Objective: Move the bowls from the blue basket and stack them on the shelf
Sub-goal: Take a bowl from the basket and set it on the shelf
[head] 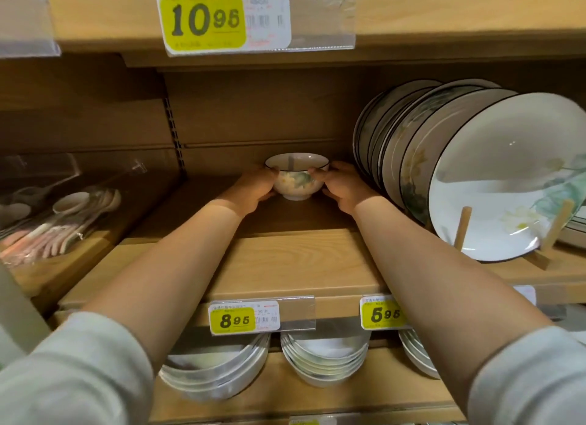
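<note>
Your left hand (253, 190) and right hand (341, 187) cup a small, dark-rimmed, flower-printed white ceramic bowl (296, 179) between them. It seems to rest on the pale wooden shelf (285, 266) beneath them. No stack yet, so this is likely the first bowl; the basket is unseen.

Lighting's warm and kinda dim, coming from above and in front, so the front of the shelf (285, 266) is bright while the recess goes dark. A shadow line cuts across both forearms (177, 266), leaving the left hand (253, 188), right hand (342, 188) and bowl (296, 177) in shade. There's a tiny glare spot on the front plate (507, 171), the fisheye bends the shelf edges, and the sleeves (73, 370), the spoons (63, 221) and the price tags' (206, 20) small print are all smeary.
</note>
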